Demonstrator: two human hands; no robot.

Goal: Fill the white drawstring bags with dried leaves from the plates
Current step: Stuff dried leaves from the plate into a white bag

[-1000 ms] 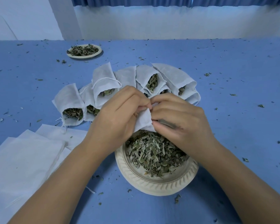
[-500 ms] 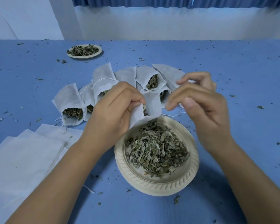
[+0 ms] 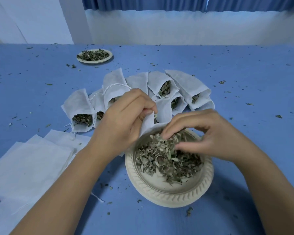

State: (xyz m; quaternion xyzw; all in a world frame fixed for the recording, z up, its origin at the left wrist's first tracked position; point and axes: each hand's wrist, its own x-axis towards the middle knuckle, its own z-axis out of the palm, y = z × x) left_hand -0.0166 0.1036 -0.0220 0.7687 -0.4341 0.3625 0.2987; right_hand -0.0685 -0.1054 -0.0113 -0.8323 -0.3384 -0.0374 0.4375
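My left hand (image 3: 124,122) sat at the centre of the frame, its fingers (image 3: 143,106) curled tight and pinching the edge of a white cloth drawstring bag (image 3: 163,112). My right hand (image 3: 210,134) was just right of it, fingers (image 3: 182,126) bent inward and closed on a clump of dried green-brown leaves (image 3: 168,160) at the far side of the round beige ribbed plate (image 3: 168,195).

The bag's lower end was hidden behind my left hand and the leaves. A gap between its layers showed bits of leaf, but I could not make out the mouth clearly. Its long axis ran up the frame, from the plate's far rim towards the row of filled white bags (image 3: 80,107) on the blue desk (image 3: 244,82).
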